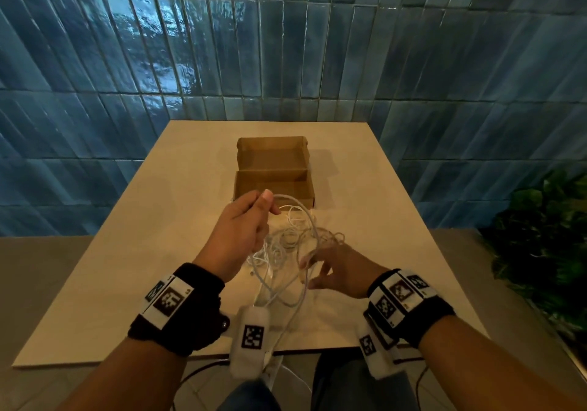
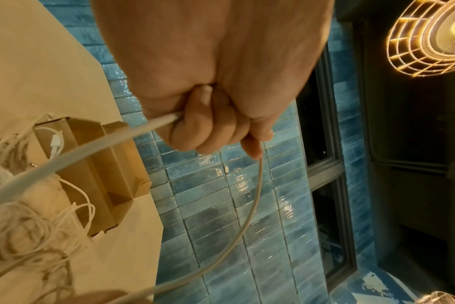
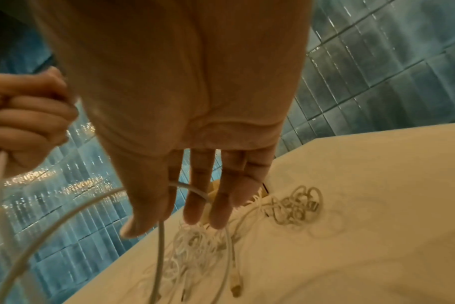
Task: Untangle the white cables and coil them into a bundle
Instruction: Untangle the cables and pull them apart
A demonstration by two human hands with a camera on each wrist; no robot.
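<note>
My left hand (image 1: 254, 217) is raised above the table and grips one thicker white cable (image 1: 313, 220) in a fist (image 2: 210, 127). That cable arcs as a loop (image 2: 255, 195) down to my right hand (image 1: 317, 271). My right hand is lower, with its fingers (image 3: 195, 205) straight and spread. The loop (image 3: 52, 224) runs across those fingers and two plug ends hang below them. Under both hands a tangle of thin white cables (image 1: 292, 242) lies on the table, also seen in the wrist views (image 2: 18, 226) (image 3: 195, 242).
An open brown cardboard box (image 1: 273, 156) stands just behind the tangle, and a cable end lies over its near edge (image 2: 56, 142). The pale table (image 1: 143, 277) stands against a blue tiled wall (image 1: 286, 45). A green plant (image 1: 546, 236) is on the right.
</note>
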